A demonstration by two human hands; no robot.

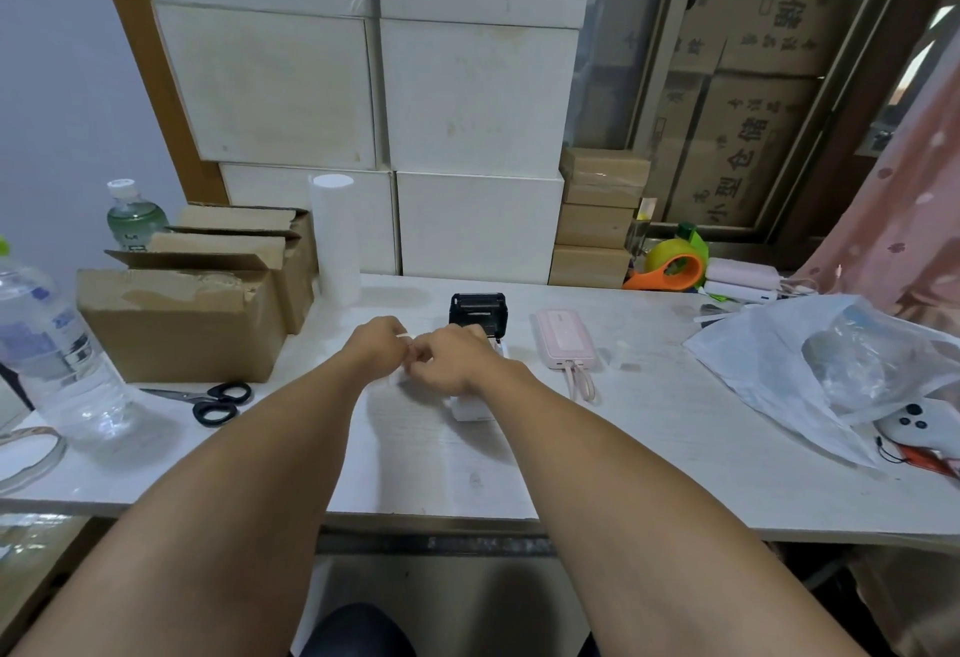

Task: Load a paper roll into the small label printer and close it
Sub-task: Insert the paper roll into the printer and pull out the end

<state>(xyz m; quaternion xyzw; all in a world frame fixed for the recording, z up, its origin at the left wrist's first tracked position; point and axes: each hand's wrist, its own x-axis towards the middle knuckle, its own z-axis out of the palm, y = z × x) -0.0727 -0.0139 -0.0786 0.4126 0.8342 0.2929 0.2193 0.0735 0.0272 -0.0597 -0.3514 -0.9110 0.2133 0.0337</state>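
Note:
The small label printer stands at the table's middle, its black lid raised and its white body mostly hidden behind my right hand. My left hand and my right hand meet just in front of it, fingers pinched together on a small white paper roll that is largely hidden by the hands. A thin white strip shows between the fingertips. A small white box lies on the table under my right wrist.
Cardboard boxes stand at the left, with scissors and a water bottle nearby. A tall white roll stands behind. A pink power bank, a plastic bag and an orange tape dispenser lie right.

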